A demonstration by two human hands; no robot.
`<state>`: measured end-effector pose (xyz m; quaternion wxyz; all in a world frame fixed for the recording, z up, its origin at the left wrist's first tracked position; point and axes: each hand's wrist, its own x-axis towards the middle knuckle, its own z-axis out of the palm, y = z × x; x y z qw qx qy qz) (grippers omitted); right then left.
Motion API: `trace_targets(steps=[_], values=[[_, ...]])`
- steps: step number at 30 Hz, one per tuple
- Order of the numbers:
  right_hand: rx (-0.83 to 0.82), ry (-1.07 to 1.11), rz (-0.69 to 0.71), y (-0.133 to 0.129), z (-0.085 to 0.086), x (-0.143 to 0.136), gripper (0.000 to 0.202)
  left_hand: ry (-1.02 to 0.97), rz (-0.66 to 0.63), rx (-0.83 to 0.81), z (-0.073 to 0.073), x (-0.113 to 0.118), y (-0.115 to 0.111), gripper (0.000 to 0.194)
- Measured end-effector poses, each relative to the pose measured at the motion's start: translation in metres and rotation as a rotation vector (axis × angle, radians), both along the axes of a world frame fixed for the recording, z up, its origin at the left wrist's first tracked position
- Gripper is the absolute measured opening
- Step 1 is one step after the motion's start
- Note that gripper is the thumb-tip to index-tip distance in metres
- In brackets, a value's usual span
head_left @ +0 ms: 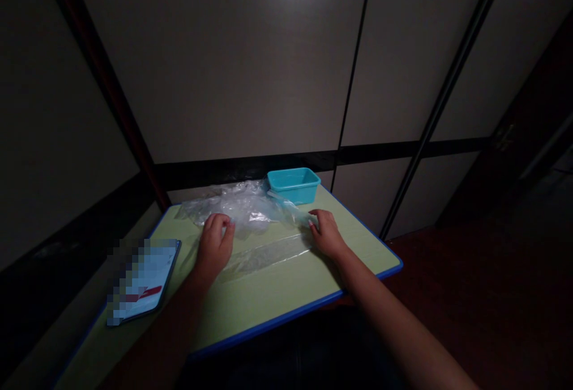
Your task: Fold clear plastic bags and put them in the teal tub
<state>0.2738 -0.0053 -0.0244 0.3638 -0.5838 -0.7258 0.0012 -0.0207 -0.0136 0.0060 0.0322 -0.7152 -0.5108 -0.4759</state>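
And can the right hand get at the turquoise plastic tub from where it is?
Probably yes: the tub stands just beyond the right hand, its right front uncovered. Clear plastic film crosses its left front; whether the fingers grip that film is unclear.

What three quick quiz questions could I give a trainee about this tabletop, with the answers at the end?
1. True or false: the turquoise plastic basket stands on the table, to the right of the heap of clear plastic.

2. Multiple choice: what colour is the edge trim of the table?
A) red
B) blue
C) white

3. Fill in the blank: the tablet with the lit screen lies nearer the person's ____ hand.

Key: 1. true; 2. B; 3. left hand.
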Motion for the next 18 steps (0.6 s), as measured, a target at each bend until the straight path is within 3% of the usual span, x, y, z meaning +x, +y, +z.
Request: trace_targets(steps=[4, 6, 18], values=[[-0.002, 0.028, -0.007, 0.0008, -0.0001, 0.0006, 0.028, 0.062, -0.081, -0.249, -0.0053, 0.0048, -0.0022, 0.016], [0.01, 0.055, -0.015, 0.0011, -0.0003, 0.0013, 0.03, 0.118, -0.117, -0.294, -0.007, 0.0069, -0.0037, 0.011], [0.057, 0.113, -0.047, 0.0008, 0.0019, 0.0041, 0.03, 0.176, -0.33, -0.156, -0.002, 0.0057, -0.0051, 0.021]])
